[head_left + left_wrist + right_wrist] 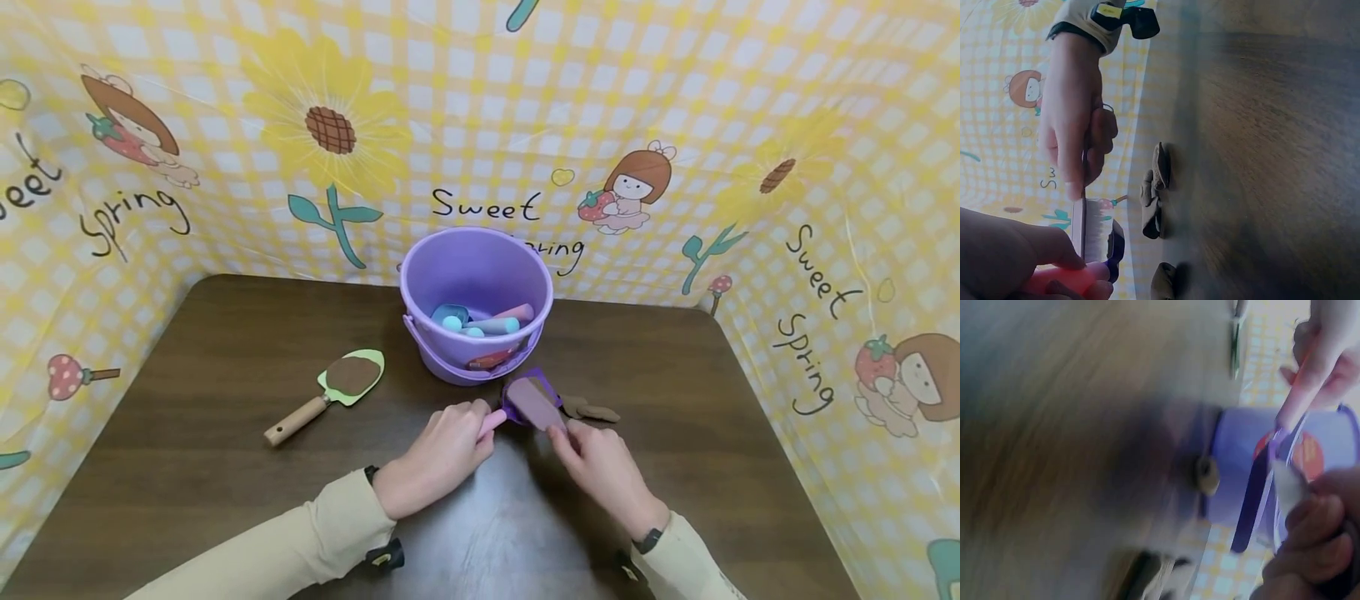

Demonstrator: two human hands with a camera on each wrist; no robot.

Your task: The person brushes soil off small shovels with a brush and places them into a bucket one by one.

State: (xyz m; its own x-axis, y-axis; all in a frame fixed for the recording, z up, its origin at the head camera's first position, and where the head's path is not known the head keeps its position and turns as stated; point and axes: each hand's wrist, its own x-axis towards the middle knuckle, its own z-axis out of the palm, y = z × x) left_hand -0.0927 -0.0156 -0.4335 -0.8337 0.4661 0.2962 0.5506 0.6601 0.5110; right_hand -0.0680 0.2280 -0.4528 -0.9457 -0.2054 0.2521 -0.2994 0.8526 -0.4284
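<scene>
My left hand (446,450) grips the pink handle (491,423) of a toy shovel with a purple head (545,382). In my right hand (606,475) is a brush with a mauve back (536,406). Its white bristles (1096,231) face the purple head, close against it in the left wrist view. From above, the brush overlaps most of the shovel head. Both tools are held over the table in front of a purple bucket (468,367).
Inside the bucket lie a blue-handled tool (495,325) and other small tools. To its left rests a green trowel (367,364) with a brown patch and wooden handle. A brown glove-like item (600,412) lies behind my right hand. Patterned cloth (480,125) surrounds the table.
</scene>
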